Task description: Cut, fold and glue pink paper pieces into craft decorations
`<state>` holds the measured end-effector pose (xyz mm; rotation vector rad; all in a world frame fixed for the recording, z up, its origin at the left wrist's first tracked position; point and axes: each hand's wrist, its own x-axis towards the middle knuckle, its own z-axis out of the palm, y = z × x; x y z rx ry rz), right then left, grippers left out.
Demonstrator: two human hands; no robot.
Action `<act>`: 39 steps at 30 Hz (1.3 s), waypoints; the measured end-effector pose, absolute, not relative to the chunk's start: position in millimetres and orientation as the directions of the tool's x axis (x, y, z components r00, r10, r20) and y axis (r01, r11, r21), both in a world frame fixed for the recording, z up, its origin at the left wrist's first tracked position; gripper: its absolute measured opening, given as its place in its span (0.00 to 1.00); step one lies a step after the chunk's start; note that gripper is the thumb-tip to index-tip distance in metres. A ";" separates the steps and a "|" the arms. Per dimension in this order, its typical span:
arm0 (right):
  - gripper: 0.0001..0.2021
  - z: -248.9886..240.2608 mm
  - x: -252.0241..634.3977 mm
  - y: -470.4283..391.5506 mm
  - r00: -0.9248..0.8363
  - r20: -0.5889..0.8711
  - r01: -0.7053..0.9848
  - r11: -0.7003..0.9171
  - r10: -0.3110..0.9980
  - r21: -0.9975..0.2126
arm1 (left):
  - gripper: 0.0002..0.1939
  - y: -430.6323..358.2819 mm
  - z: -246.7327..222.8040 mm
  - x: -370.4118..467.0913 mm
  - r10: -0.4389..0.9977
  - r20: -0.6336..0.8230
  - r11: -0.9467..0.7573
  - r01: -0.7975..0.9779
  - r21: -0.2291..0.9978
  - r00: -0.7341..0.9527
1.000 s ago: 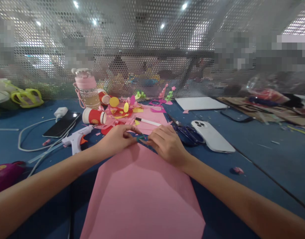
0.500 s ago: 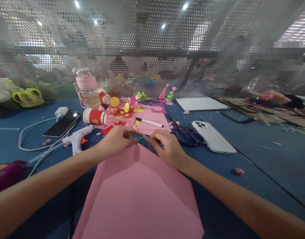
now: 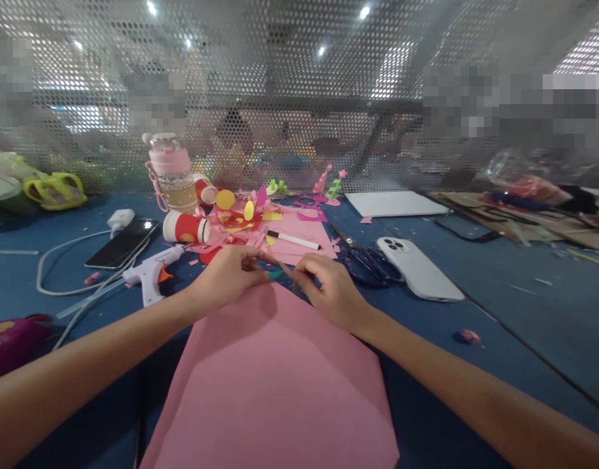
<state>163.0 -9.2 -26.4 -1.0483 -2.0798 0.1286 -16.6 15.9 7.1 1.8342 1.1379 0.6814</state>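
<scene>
Both hands meet above the far point of a large pink paper sheet (image 3: 290,391), which spreads toward me. My left hand (image 3: 231,273) is closed in a pinch, with a small teal piece (image 3: 275,275) showing at its thumb tip. Between the hands runs a thin, dull pink strip (image 3: 286,268). My right hand (image 3: 329,283) pinches the end of that strip between thumb and curled forefinger. Whether the strip is joined to the sheet is hidden by the fingers.
Beyond my hands lie a marker (image 3: 294,240), paper scraps and a red-and-white cup (image 3: 186,228). A glue gun (image 3: 153,273) and black phone (image 3: 124,243) are at left. Scissors (image 3: 370,264) and a white phone (image 3: 419,268) lie right. A perforated metal screen (image 3: 290,117) stands behind.
Hardly anything differs. Slightly more of the teal piece shows at my left thumb, and the pink sheet has shifted a touch. Both hands keep their pinch.
</scene>
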 end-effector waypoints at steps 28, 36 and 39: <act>0.12 -28.4 160.4 -11.5 -0.384 0.713 0.666 0.711 0.587 -0.227 | 0.10 23.9 20.8 -24.4 0.799 -0.001 -0.409 0.544 0.732 0.601; 0.12 -26.5 158.8 -12.7 -0.458 0.774 0.664 0.747 0.437 -0.029 | 0.15 20.5 21.8 -24.7 0.780 0.019 -0.447 0.535 0.717 0.626; 0.13 -24.9 158.0 -13.8 -0.470 0.782 0.673 0.739 0.408 0.019 | 0.15 18.7 23.0 -24.8 0.743 0.012 -0.483 0.524 0.702 0.669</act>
